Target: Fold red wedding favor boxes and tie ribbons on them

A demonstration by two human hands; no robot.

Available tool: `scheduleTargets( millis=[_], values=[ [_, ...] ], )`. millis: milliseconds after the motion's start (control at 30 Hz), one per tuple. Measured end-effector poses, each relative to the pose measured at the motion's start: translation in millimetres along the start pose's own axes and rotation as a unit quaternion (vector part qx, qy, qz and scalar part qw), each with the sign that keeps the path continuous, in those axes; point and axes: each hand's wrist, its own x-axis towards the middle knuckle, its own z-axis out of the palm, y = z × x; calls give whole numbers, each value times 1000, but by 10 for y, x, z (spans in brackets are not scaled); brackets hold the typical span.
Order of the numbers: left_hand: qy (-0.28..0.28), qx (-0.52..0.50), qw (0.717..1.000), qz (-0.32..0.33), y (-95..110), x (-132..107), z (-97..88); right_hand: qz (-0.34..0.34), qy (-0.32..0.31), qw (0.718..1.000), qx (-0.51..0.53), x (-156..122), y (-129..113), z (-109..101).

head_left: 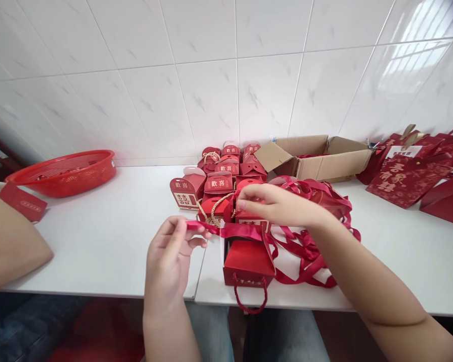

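My left hand pinches the end of a dark pink ribbon between thumb and fingers. The ribbon runs right from there, across the top of a red gift box between its raised side flaps. A red rope handle on that box hangs over the table's front edge. Just behind the box is my right hand, fingers curled toward the thumb above other red boxes; whatever they grip is hidden. A tangled heap of ribbon lies under and beside my right forearm.
Several small red boxes stand grouped toward the tiled wall. An open cardboard box is behind the ribbon heap. Red gift bags stand at the right. A red plastic basket sits at the left, near another person's arm and a red packet.
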Motion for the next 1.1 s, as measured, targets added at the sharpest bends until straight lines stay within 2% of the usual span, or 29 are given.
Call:
scheduleTargets(
  millis=[100, 233, 300, 367, 467, 533, 633, 733, 800, 833, 900, 967, 1000, 1033, 1067, 1100],
  values=[
    [27, -78, 996, 40, 62, -17, -46, 17, -3, 995, -97, -149, -36, -236],
    [53, -112, 988, 92, 104, -31, -103, 62, -129, 969, -202, -292, -2, -451],
    [58, -113, 985, 116, 102, -35, -130, 94, -187, 953, -219, -294, 30, -466],
    [55, -109, 983, 138, 96, -33, -148, 113, -218, 940, -237, -251, 54, -427],
    [49, -105, 980, 160, 119, -10, -128, 121, -240, 925, -267, -157, 79, -346],
    [41, -110, 980, 161, 174, 28, -76, 113, -243, 926, -267, -130, 91, -327],
    [18, -118, 981, 153, 323, 116, 35, 105, -206, 944, -235, -242, 105, -351],
    [-10, -115, 982, 152, 510, 199, 145, 108, -57, 978, -170, -566, 127, -310],
    [-33, -98, 982, 157, 620, 230, 208, 110, 23, 993, -47, -838, 171, -166],
    [-42, -84, 982, 162, 664, 237, 237, 116, 29, 992, 38, -964, 205, -53],
    [-63, -53, 981, 177, 732, 241, 297, 147, 27, 969, 196, -1159, 299, 235],
    [-85, -26, 978, 186, 784, 242, 357, 182, 92, 923, 327, -1254, 409, 548],
    [-95, -17, 978, 187, 811, 245, 387, 192, 138, 880, 411, -1266, 461, 691],
    [-103, -12, 977, 187, 842, 249, 416, 198, 173, 826, 499, -1263, 506, 814],
    [-105, -10, 977, 185, 878, 256, 444, 200, 196, 775, 567, -1250, 543, 913],
    [-104, -10, 978, 183, 919, 264, 468, 201, 206, 740, 608, -1233, 571, 989]
  ],
)
